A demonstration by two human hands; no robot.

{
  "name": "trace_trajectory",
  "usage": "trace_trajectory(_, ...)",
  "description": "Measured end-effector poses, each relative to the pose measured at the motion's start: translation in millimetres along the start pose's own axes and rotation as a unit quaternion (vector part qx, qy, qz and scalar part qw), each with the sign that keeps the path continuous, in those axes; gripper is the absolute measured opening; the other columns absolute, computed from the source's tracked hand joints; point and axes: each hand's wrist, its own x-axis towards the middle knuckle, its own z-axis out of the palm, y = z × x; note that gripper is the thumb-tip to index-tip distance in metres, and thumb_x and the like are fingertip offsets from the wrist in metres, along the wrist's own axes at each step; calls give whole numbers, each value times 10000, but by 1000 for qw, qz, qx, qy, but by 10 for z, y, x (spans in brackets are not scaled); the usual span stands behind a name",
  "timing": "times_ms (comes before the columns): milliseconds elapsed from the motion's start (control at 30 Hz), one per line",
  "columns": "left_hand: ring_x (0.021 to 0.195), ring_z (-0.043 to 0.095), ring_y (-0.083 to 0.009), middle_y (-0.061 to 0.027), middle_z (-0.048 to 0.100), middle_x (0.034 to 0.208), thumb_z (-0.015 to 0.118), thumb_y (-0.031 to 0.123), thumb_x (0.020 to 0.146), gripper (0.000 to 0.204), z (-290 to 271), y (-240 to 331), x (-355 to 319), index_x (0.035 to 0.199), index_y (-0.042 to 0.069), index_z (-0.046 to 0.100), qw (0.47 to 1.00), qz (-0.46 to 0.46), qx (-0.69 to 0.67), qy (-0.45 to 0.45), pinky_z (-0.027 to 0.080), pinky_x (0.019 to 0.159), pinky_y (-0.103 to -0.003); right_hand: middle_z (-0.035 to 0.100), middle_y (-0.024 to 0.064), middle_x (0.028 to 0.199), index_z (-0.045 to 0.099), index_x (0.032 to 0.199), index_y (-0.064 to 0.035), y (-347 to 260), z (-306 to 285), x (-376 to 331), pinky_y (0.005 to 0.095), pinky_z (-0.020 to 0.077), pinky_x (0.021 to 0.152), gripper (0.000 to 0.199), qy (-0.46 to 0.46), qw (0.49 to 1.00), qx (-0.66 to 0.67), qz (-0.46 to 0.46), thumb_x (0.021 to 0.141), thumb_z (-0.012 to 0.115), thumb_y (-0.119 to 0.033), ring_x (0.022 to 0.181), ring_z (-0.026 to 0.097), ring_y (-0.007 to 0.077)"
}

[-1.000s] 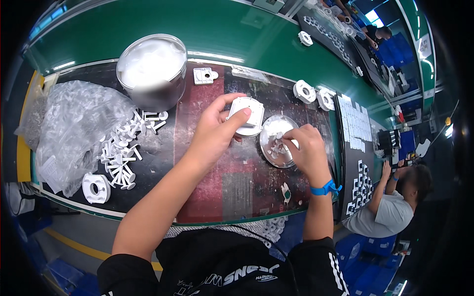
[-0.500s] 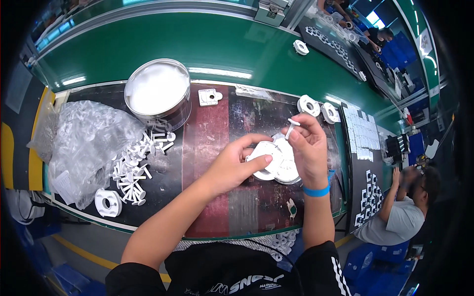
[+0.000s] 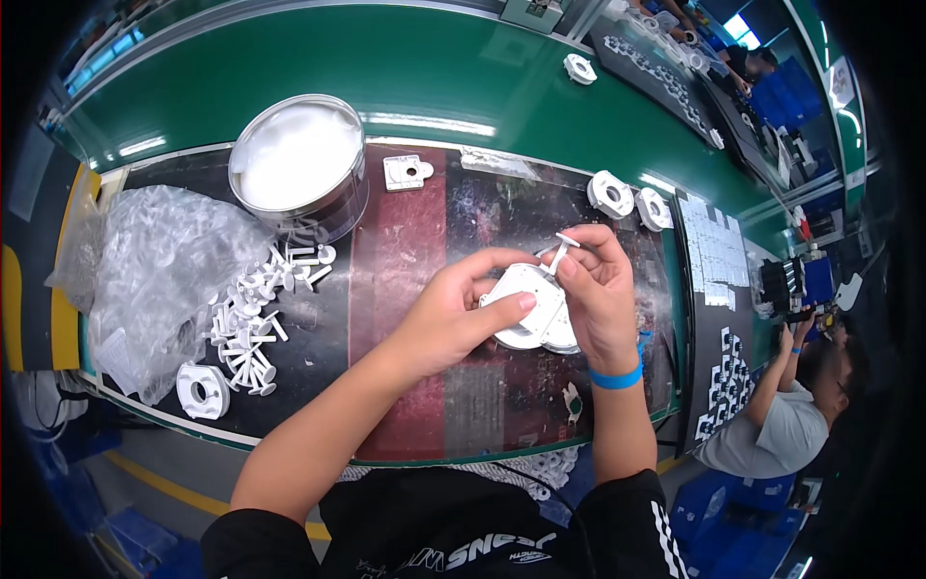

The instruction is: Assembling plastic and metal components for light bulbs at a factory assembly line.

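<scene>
In my left hand (image 3: 463, 314) is a white round plastic housing (image 3: 523, 288), with the thumb pressed on its face and the fingers behind it. My right hand (image 3: 598, 289) pinches a small white T-shaped pin (image 3: 558, 253) between thumb and fingers. The pin's flat head points up, and its stem slants down close to the housing's upper right edge; whether they touch I cannot tell. Beneath the held housing, another white round piece (image 3: 562, 333) shows in part, mostly covered by the housing and my right hand.
Left of me lie a pile of white pins (image 3: 253, 333), a clear plastic bag (image 3: 159, 280), a metal can with white filling (image 3: 359, 198) and a ring-shaped white part (image 3: 204, 391). More white parts (image 3: 610, 195) sit at the back right. A co-worker (image 3: 781, 425) works at the right.
My right hand has brought the pin slightly lower and left, against or near the housing's edge. The housing in my left hand has tilted a little. The whole view has shifted slightly.
</scene>
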Motion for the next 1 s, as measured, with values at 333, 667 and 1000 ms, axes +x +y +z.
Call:
trace_trajectory(333, 908, 634, -101, -100, 676, 1013, 667, 159, 918, 444, -5, -14, 3, 1298, 5, 498, 1000, -1, -7, -8, 513, 743, -236, 709, 137, 950, 560, 1106, -11, 15, 8, -4, 277, 532, 803, 283, 18, 1000, 10, -11, 863, 702, -33, 877, 676, 146)
trace_trajectory(667, 886, 637, -100, -93, 679, 998, 672, 160, 915, 441, 5, -21, 9, 1296, 14, 507, 1000, -5, -26, 1, 511, 717, -236, 699, 122, 954, 565, 1097, -7, 33, -16, -4, 272, 528, 810, 275, 7, 1000, -8, -14, 856, 698, -3, 880, 668, 143)
trace_trajectory(1000, 956, 643, -133, -109, 667, 1050, 665, 143, 916, 440, 52, 30, -18, 1292, -13, 501, 999, -37, -28, -12, 532, 793, -266, 663, 121, 982, 690, 980, 3, -140, -312, 58, 286, 468, 756, 204, -162, 903, -355, -180, 800, 635, 81, 933, 613, 208)
